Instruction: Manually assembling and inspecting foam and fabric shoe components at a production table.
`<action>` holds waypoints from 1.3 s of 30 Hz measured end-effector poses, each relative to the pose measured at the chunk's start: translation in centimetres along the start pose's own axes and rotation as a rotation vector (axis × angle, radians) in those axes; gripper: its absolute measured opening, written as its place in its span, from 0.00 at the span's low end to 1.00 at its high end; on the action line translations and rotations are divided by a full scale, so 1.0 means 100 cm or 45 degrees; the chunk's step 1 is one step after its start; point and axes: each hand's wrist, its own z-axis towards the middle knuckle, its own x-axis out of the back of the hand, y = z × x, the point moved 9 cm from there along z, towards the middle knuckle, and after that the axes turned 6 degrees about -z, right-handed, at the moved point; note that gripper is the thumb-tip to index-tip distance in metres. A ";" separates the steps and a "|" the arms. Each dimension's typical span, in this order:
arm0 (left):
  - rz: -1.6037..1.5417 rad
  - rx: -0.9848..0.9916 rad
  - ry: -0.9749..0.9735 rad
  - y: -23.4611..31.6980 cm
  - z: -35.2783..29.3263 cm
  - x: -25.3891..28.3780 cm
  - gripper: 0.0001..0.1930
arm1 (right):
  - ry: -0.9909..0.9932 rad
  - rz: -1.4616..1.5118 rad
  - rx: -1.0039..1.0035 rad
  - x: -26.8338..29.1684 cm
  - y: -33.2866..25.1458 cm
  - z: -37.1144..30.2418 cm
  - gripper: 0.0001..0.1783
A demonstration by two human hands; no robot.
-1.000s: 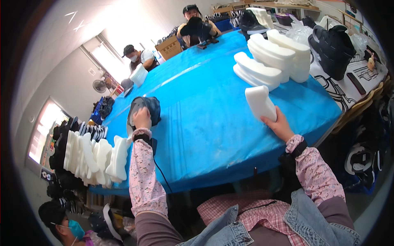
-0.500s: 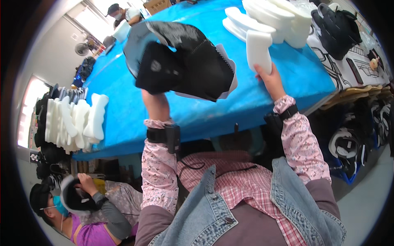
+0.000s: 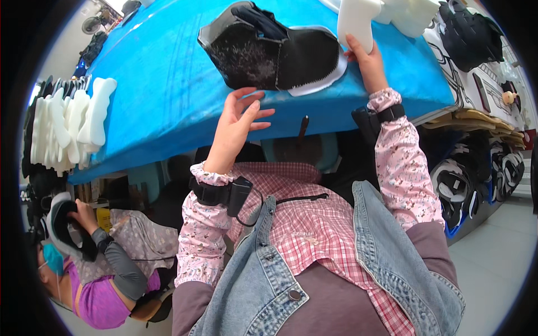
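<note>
A boot-shaped black liner (image 3: 252, 59) lies on its side on the blue-covered table (image 3: 162, 73), its surface patchy grey at the left and a zigzag seam along its right edge. White lining shows below that edge. My left hand (image 3: 238, 120) is open just in front of the liner, fingers apart, holding nothing. To the liner's right, my right hand (image 3: 367, 64) grips a smooth, curved white foam pad (image 3: 357, 25) near its lower end, thumb on the face. The pad is tilted upright, and the fingers behind it are partly hidden.
White foam pads (image 3: 61, 126) stand in a row at the table's left end; more pads (image 3: 412, 17) lie at the far right. A black bag (image 3: 471, 36) sits beyond them. A co-worker (image 3: 106, 280) at lower left holds a ring-shaped liner (image 3: 70, 227). Bins with liners (image 3: 457, 185) stand at right.
My left hand has let go of the liner, which now rests on the table, turned over with its grey patch facing up. My right hand still holds the foam pad. The view has shifted.
</note>
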 end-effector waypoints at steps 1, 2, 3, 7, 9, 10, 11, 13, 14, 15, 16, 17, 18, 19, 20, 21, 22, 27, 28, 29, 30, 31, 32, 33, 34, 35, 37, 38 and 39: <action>0.127 -0.016 -0.035 0.002 -0.005 -0.002 0.20 | -0.002 -0.026 0.021 0.000 -0.002 0.001 0.22; 0.124 -0.007 -0.028 -0.003 -0.007 0.001 0.20 | -0.002 -0.053 0.042 0.000 -0.004 0.002 0.22; 0.213 -0.096 -0.022 -0.002 -0.007 0.005 0.20 | -0.029 -0.030 0.062 -0.003 -0.005 0.004 0.23; 0.320 -0.205 0.019 -0.002 -0.012 0.004 0.18 | -0.041 -0.013 0.073 -0.003 -0.004 0.006 0.24; 0.326 -0.248 0.027 -0.003 -0.011 0.002 0.18 | -0.032 -0.015 0.059 -0.002 0.000 0.003 0.24; 0.334 -0.268 0.023 0.000 -0.012 0.001 0.18 | -0.024 -0.005 0.053 -0.003 -0.004 0.003 0.24; 0.340 -0.290 0.011 0.002 -0.014 -0.001 0.18 | -0.021 0.014 0.057 -0.003 -0.008 0.001 0.24; 0.349 -0.292 -0.004 0.005 -0.016 -0.006 0.18 | -0.016 0.014 0.070 -0.002 -0.013 -0.004 0.25; 0.348 -0.323 -0.017 0.005 -0.016 -0.010 0.18 | -0.014 0.006 0.062 -0.002 -0.014 -0.004 0.26; 0.406 -0.375 -0.036 0.008 -0.017 -0.014 0.17 | -0.012 -0.013 0.046 -0.003 -0.012 -0.002 0.27; 0.455 -0.423 -0.062 0.009 -0.017 -0.020 0.17 | 0.026 -0.023 0.030 -0.003 -0.008 -0.003 0.28; 0.477 -0.470 -0.079 0.010 -0.017 -0.026 0.17 | 0.025 -0.016 0.033 -0.005 -0.008 -0.004 0.29; 0.532 -0.496 -0.079 0.012 -0.018 -0.027 0.16 | 0.030 -0.013 0.036 -0.008 -0.009 -0.005 0.29; 0.503 -0.500 -0.090 0.014 -0.017 -0.031 0.16 | 0.035 0.005 0.022 -0.008 -0.008 -0.003 0.29; 0.469 -0.496 -0.116 0.014 -0.016 -0.038 0.15 | 0.055 0.015 0.001 -0.005 -0.006 -0.003 0.30; 0.450 -0.484 -0.134 0.014 -0.015 -0.042 0.15 | 0.056 0.040 0.011 -0.002 -0.004 -0.002 0.30; 0.434 -0.476 -0.179 0.012 -0.011 -0.050 0.14 | 0.084 0.061 0.028 0.005 -0.002 0.000 0.30; 0.552 -0.509 -0.070 0.027 -0.013 -0.014 0.14 | -0.132 0.234 0.080 -0.049 -0.010 0.014 0.29; 0.563 -0.493 -0.102 0.023 -0.008 -0.029 0.15 | 0.024 0.220 0.096 -0.024 -0.003 0.016 0.34; 0.564 -0.456 -0.165 0.016 -0.006 -0.058 0.15 | 0.228 0.172 0.204 0.014 0.005 0.013 0.37; 0.602 -0.423 -0.152 0.014 -0.009 -0.066 0.16 | 0.297 0.016 0.145 0.020 0.012 0.010 0.38; 0.627 -0.426 -0.159 0.016 -0.010 -0.065 0.16 | 0.312 0.037 0.103 0.013 0.011 0.010 0.38; 0.632 -0.411 -0.216 0.009 -0.012 -0.078 0.17 | 0.443 -0.020 0.177 0.027 0.015 0.004 0.35; 0.643 -0.432 -0.197 0.021 -0.007 -0.063 0.17 | 0.348 0.026 0.178 -0.004 -0.001 0.013 0.34; 0.612 -0.408 -0.276 0.013 -0.007 -0.079 0.17 | 0.541 -0.104 0.102 0.013 0.012 0.009 0.32; 0.594 -0.403 -0.294 0.016 -0.001 -0.079 0.17 | 0.541 -0.144 0.122 0.006 0.006 0.011 0.33; 0.612 -0.434 -0.378 0.016 0.005 -0.105 0.16 | 0.479 -0.303 0.027 0.009 0.021 0.007 0.37; 0.638 -0.471 -0.335 0.029 0.008 -0.106 0.16 | 0.431 -0.324 0.044 -0.005 0.011 0.009 0.39; 0.653 -0.544 -0.338 0.042 0.011 -0.114 0.16 | 0.408 -0.310 0.030 -0.011 0.004 0.012 0.39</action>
